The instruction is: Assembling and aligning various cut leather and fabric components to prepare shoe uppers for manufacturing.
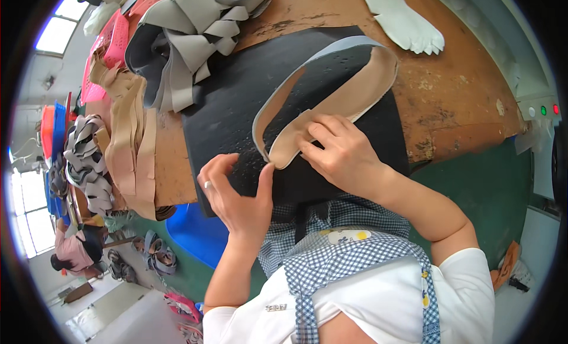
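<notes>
Black mat (231, 86), insole (346, 95) beneath right fingers (321, 133)

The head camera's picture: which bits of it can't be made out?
In the head view:
Tan-lined band: part beneath the right hand, hidden by its fingers.
White foot form: one end, cut off by the top edge.
Distant person: hands, too small.
Grey strips: lower ones, hidden under upper ones.

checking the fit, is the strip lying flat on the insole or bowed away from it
Bowed away: the strip arcs off the insole, with the mat showing dark in the gap between them.
</notes>
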The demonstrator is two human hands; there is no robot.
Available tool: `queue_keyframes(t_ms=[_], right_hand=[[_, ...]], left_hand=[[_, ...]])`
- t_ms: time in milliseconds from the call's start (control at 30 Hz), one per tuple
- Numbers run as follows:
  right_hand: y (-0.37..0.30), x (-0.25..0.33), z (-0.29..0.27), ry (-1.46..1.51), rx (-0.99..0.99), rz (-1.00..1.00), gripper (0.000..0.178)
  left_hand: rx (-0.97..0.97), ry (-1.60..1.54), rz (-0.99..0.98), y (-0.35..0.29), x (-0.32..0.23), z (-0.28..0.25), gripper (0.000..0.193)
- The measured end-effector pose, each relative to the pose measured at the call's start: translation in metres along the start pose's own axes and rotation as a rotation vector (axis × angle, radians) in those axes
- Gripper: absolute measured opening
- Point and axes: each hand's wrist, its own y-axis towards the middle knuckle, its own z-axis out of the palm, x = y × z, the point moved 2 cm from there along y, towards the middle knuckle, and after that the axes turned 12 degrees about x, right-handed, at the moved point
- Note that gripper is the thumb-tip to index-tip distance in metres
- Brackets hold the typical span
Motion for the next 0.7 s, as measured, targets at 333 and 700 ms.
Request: queue_keyframes(t_ms=[333, 700], right_hand=[[0.008, 0.031, 0.018, -0.057, -0.046, -0.049, 0.027], [0.013, 0.041, 0.025, -0.032, -0.095, -0.071, 0.03]], left_hand=[[0.281, -0.335, -0.402, -0.009, 0.016, 0.016, 0.019], [0.405, -0.587, -0.507, 0.023, 0.032, 0.003, 0.028]])
